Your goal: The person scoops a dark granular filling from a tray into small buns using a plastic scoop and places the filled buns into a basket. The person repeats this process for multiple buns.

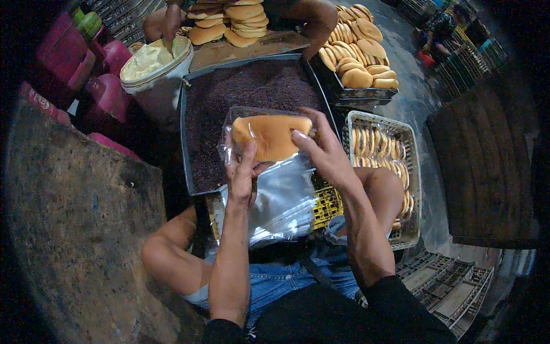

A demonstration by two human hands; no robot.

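Note:
A flat golden bread bun (269,137) in a clear plastic bag is held up between my two hands, over the near part of a metal tray. My left hand (243,169) grips its left side, thumb on the front. On the right side, my right hand (323,146) presses its thumb against the bun, its other fingers behind the bag. Below lies a stack of clear plastic bags (281,198) near my lap. Dark brown sprinkles (258,80) fill the metal tray (184,143) behind the bun.
At the right stands a plastic basket (417,189) with rows of bagged buns (378,142). Farther back are a tray of unwrapped buns (356,78) and piled buns (246,23). Another person's hand (169,26) reaches into a bucket of pale cream (150,60). A wooden board (86,229) stands left.

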